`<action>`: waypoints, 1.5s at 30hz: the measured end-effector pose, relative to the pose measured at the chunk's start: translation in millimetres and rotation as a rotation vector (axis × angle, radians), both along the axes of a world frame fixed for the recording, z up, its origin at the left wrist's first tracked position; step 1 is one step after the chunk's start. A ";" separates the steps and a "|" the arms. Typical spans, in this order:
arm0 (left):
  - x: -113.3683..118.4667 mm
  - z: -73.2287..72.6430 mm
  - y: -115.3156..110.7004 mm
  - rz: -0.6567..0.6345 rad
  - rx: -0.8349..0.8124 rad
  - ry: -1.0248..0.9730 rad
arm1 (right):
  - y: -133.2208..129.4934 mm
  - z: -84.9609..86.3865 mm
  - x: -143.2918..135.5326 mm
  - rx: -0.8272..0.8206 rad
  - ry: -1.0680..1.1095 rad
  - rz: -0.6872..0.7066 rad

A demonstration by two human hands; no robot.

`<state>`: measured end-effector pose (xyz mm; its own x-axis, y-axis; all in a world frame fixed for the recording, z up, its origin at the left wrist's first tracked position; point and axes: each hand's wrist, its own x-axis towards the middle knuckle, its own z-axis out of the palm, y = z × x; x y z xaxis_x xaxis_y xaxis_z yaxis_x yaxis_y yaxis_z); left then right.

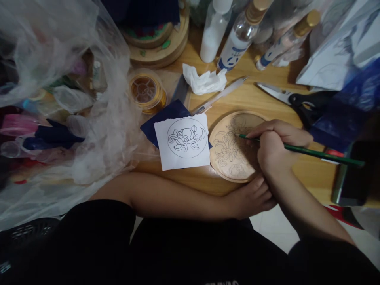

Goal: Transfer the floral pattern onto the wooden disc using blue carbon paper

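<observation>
My right hand is closed around a green pencil, its tip touching the upper middle of a round wooden disc. Fine pencil-drawn flowers and leaves cover much of the disc's face. At the disc's lower rim, my left hand grips the edge with its fingers bent; my right wrist crosses close over it and hides part. Just left of the disc lies a torn white paper with a printed flower-and-fruit design inside an oval. Beneath the paper is a dark blue cloth piece.
Black-handled scissors, a clear pen and crumpled tissue lie beyond the disc. Bottles stand at the back. A spool of golden wire and a bulging plastic bag are leftward. A phone lies right.
</observation>
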<state>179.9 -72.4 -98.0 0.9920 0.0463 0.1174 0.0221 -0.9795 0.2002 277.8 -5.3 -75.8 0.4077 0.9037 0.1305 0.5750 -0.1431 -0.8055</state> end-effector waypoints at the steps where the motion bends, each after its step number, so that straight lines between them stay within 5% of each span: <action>1: 0.0 0.2 0.0 -0.003 0.000 0.004 | 0.0 -0.5 0.3 0.017 0.002 0.004; 18: -0.5 -4.2 -3.9 0.007 0.047 -0.020 | -0.1 -5.2 0.3 0.203 0.072 -0.065; 26: -1.6 -7.9 -7.3 0.069 0.097 -0.062 | 9.3 3.1 7.9 0.280 0.513 -0.146; 33: -1.7 -12.7 -12.2 0.232 0.218 -0.223 | 15.0 1.3 28.3 0.264 0.454 -0.226; 38: -1.0 -11.9 -11.6 0.242 0.240 -0.227 | 15.7 -3.6 41.5 0.180 0.319 -0.120; 45: -1.7 -12.0 -11.1 0.241 0.263 -0.227 | 12.1 -0.5 42.4 0.023 0.039 0.303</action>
